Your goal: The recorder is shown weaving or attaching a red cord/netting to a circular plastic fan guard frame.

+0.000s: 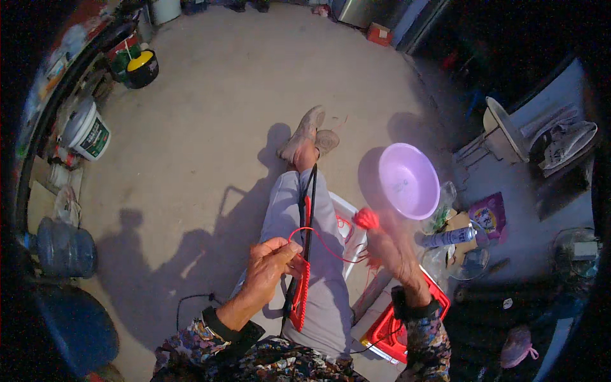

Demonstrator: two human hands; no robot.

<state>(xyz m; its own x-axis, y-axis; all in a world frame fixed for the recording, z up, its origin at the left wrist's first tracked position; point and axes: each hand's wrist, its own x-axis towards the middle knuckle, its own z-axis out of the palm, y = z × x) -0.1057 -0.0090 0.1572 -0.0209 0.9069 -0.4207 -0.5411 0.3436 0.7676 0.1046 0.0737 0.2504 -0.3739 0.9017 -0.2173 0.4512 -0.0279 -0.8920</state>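
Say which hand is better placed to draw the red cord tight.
Likely the right hand: though blurred, it is off to the side where the red cord leads; the left hand holds the red strip.

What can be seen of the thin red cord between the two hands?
The thin red cord looks flexible, like string. It leaves the left hand's fingertips, which pinch it, arches up, then sags in a slack curve over the grey trousers toward the blurred right hand; that hand's grip is unclear.
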